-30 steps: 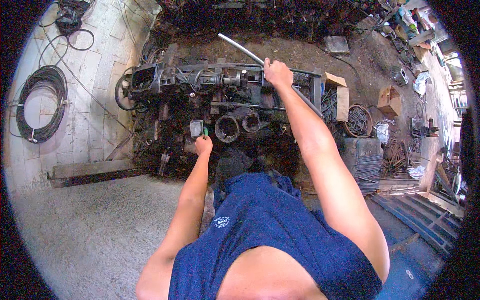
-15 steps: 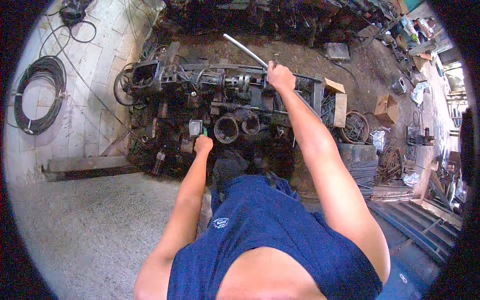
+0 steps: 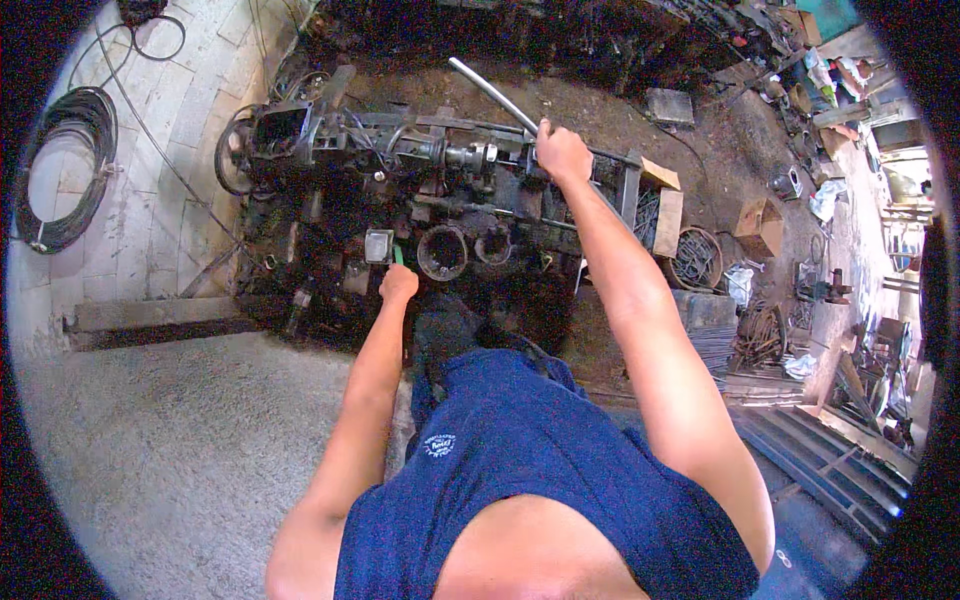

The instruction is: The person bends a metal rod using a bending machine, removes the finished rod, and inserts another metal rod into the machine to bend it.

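A dark, greasy machine (image 3: 440, 150) stretches across the space in front of me, with shafts, round collars and a long bar. My right hand (image 3: 564, 155) is closed around a pale metal rod (image 3: 490, 90), whose free end points up and to the left over the machine's far side. Nearer to me, my left hand (image 3: 399, 284) is closed on a small green handle-like piece (image 3: 398, 254). A grey, square-topped block (image 3: 379, 246) sits just left of that piece. Right of my left hand are two dark, open round cups (image 3: 442, 253). Shadow hides much of the machine's lower part.
A coil of black cable (image 3: 68, 170) lies on pale paving at the left. Right of the machine are a box of thin rods (image 3: 652, 222), a round basket (image 3: 693, 257), a cardboard box (image 3: 760, 228) and a stack of rods (image 3: 703, 335). A metal frame (image 3: 835, 465) lies lower right.
The view has shifted a little, so the machine and the floor items appear farther left. Both hands keep their grips; the rod's free end appears slightly higher.
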Demonstrator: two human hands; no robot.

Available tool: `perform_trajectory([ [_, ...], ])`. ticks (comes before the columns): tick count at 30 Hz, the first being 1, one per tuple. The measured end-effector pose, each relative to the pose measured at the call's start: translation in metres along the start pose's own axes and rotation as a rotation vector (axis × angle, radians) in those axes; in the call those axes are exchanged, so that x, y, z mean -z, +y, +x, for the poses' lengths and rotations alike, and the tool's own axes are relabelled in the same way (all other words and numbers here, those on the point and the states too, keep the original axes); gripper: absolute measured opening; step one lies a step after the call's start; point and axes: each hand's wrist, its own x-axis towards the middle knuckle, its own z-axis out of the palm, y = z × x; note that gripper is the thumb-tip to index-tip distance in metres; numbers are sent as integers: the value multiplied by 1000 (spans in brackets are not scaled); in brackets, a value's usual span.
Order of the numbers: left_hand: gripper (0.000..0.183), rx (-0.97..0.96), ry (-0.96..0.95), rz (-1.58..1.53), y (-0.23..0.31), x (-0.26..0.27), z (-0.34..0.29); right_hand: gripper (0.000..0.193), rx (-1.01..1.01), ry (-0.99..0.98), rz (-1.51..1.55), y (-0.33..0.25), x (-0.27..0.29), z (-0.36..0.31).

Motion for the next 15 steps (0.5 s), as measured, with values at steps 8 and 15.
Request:
perform_trajectory([
  [8,56,56,-89,-1,-13,-14,17,62,-5,-28,-7,-10,4,-3],
  [15,45,56,-88,15,-22,-43,30,60,-15,15,-40,-3,-2,2],
])
